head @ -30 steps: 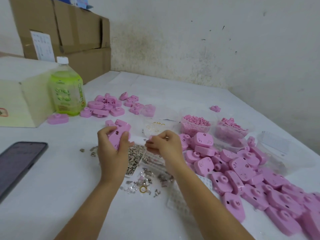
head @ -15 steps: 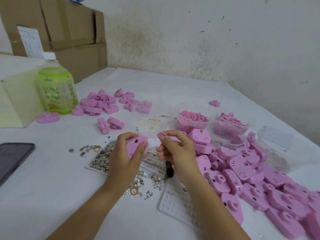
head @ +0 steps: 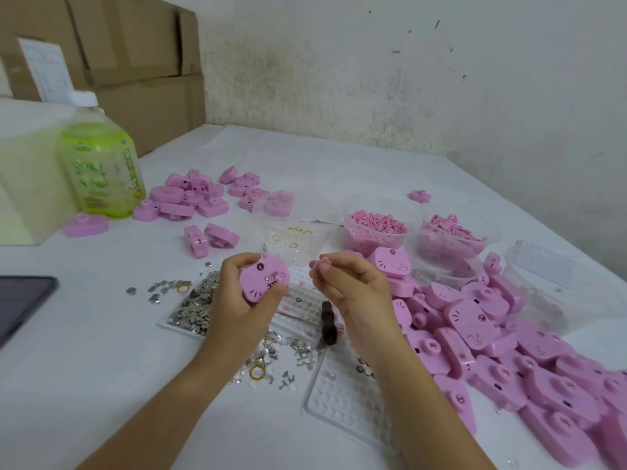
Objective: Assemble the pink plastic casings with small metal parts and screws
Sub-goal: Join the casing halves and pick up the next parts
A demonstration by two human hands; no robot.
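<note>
My left hand point(head: 237, 300) grips a pink plastic casing point(head: 263, 279) above the table, its face turned towards me with a small metal part showing in its slot. A hand's width to the right, my right hand point(head: 353, 290) pinches a tiny pink piece point(head: 320, 264) between thumb and fingertips. Small metal plates point(head: 196, 301) fill a white tray under my left hand. Loose screws and metal bits point(head: 291, 354) lie between my wrists. A big heap of pink casings point(head: 492, 334) spreads over the right side.
Finished casings point(head: 190, 196) cluster at the back left by a green bottle point(head: 100, 157). Clear tubs of pink pieces point(head: 375, 228) and a tub of gold rings point(head: 295, 237) stand behind my hands. A dark tool point(head: 328, 325) lies on dimpled trays point(head: 342, 395). A phone point(head: 20, 303) lies left.
Both hands have moved right, away from the pile of metal plates, and my left hand has turned the casing so its face points towards me. My right hand has lifted slightly with the pink piece.
</note>
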